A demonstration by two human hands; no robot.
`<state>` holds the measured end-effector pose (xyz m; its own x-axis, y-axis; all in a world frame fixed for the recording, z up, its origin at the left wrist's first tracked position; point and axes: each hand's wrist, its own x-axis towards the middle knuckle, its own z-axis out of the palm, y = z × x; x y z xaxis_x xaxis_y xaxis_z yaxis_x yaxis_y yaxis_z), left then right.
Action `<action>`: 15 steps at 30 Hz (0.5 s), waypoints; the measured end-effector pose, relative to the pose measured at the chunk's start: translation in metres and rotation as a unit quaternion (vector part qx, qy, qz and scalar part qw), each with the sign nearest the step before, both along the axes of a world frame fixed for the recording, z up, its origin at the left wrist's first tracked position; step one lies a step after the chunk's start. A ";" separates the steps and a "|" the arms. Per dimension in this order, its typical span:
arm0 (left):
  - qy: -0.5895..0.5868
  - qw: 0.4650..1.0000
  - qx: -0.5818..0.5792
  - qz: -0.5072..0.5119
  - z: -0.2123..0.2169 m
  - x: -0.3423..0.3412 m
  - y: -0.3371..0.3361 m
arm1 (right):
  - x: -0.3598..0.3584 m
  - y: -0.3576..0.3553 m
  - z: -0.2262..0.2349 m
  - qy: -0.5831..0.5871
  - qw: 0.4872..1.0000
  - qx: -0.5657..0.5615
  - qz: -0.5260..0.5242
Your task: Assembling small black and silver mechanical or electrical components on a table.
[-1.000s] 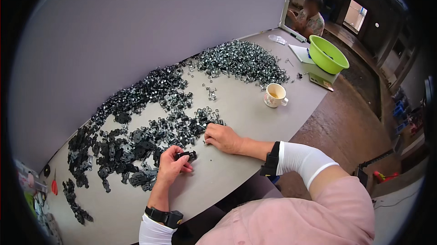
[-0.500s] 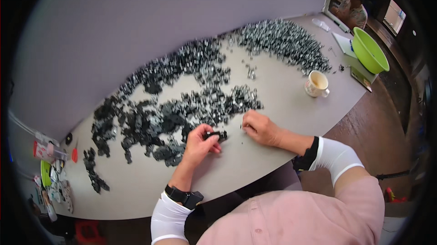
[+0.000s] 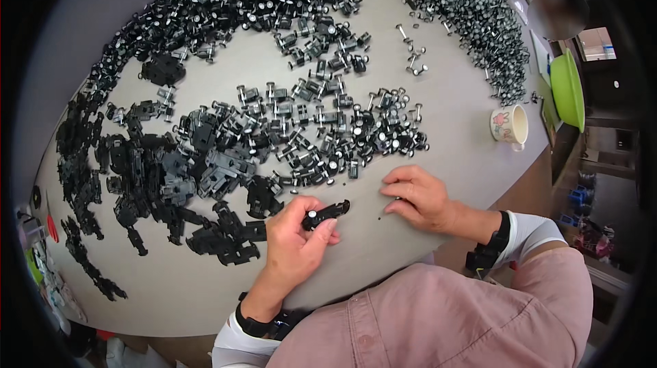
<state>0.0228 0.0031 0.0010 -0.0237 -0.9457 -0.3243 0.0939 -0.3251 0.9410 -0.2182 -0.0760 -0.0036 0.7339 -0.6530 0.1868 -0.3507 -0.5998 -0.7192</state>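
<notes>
My left hand (image 3: 295, 234) is closed around a small black plastic toy-car chassis (image 3: 330, 213), with a silver-hubbed wheel showing near the fingers. To the right, my right hand (image 3: 423, 198) hovers just over the table, thumb and fingers apart; a tiny dark spot shows by the fingertips, too small to name. Beyond both hands lies a spread of small wheel-and-axle pieces (image 3: 301, 115) with dark blocks and shiny hubs. More loose black chassis (image 3: 226, 234) are heaped beside my left hand, on its left.
A heap of wheeled axles (image 3: 472, 19) covers the far right; a darker heap of wheeled parts (image 3: 226, 2) runs along the far left. A patterned cup (image 3: 505, 126) stands at right, near a green bowl (image 3: 567, 91). A red-handled tool (image 3: 52, 228) lies at the left edge.
The view has tilted down and nearer the table. My left hand still holds the chassis, now turned so a wheel shows. My right hand's fingers have spread from a pinch.
</notes>
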 end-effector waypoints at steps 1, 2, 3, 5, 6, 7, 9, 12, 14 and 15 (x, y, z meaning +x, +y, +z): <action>0.003 1.000 0.005 0.006 0.000 0.000 -0.003 | 0.000 0.000 -0.001 0.008 1.000 -0.014 -0.002; 0.005 1.000 0.003 0.013 0.000 0.001 -0.002 | 0.001 0.000 -0.001 0.015 0.999 -0.035 -0.002; 0.007 1.000 0.002 0.021 -0.001 0.000 0.000 | 0.000 0.001 -0.001 0.031 0.999 -0.026 -0.007; -0.016 0.999 -0.033 0.015 -0.004 -0.002 0.001 | -0.001 0.007 -0.002 0.053 0.998 -0.016 -0.020; -0.006 0.999 -0.040 0.013 -0.006 -0.004 0.000 | -0.002 0.009 0.000 0.076 0.997 -0.022 -0.018; -0.001 0.999 -0.042 0.008 -0.005 -0.003 -0.001 | -0.001 0.012 0.001 0.083 0.996 -0.038 -0.014; 0.005 0.999 -0.050 -0.013 -0.001 0.000 -0.004 | 0.000 0.012 0.006 0.096 0.993 -0.070 -0.009; 0.034 0.998 -0.028 -0.036 -0.009 0.003 0.000 | 0.003 0.014 0.007 0.080 0.994 -0.077 -0.019; -0.021 0.998 -0.065 0.000 0.000 -0.001 0.003 | 0.003 0.018 0.009 0.079 0.994 -0.070 -0.030; -0.049 0.995 -0.086 0.018 0.003 -0.004 0.004 | 0.004 0.017 0.008 0.078 0.994 -0.069 -0.035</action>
<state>0.0191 0.0076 0.0038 0.0357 -0.9870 -0.1565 0.0074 -0.1563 0.9877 -0.2141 -0.0595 0.0048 0.7142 -0.6801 0.1655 -0.4958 -0.6585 -0.5662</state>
